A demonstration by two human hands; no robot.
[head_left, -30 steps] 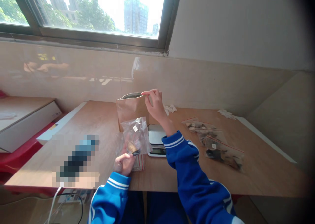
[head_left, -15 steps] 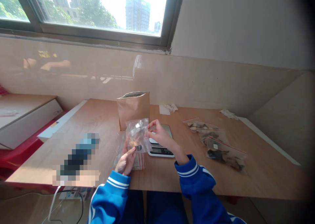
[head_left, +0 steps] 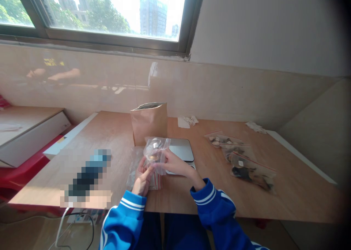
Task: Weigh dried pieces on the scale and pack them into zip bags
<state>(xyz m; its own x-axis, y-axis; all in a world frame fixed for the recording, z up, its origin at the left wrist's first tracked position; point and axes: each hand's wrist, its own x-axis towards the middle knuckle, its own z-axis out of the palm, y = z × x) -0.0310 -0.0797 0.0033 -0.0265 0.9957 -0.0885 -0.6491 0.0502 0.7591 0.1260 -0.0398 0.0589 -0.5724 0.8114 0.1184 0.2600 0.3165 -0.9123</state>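
A clear zip-lock bag [head_left: 157,144] with a small white label and something yellowish inside is held up over the table. My left hand [head_left: 142,178] grips its lower left part, thumb in front. My right hand [head_left: 175,163] has its fingers closed on the bag's right side. Beneath my left hand lie more clear zip-lock bags [head_left: 157,183] with red strips. Just behind my right hand sits a digital kitchen scale [head_left: 181,149], its display mostly covered. A brown kraft paper pouch [head_left: 149,125] stands upright with its top open behind the bag.
Several filled zip-lock bags [head_left: 253,173] with dark and brown dried pieces lie to the right. Crumpled white tissue [head_left: 192,120] and another white scrap [head_left: 255,127] lie near the wall. A blurred-out dark object [head_left: 87,176] is on the left, by a white cable [head_left: 59,224].
My right hand has moved lower and inward, from the bag's upper right edge to its lower right side. The bag has tilted and bunched up, sitting slightly lower.
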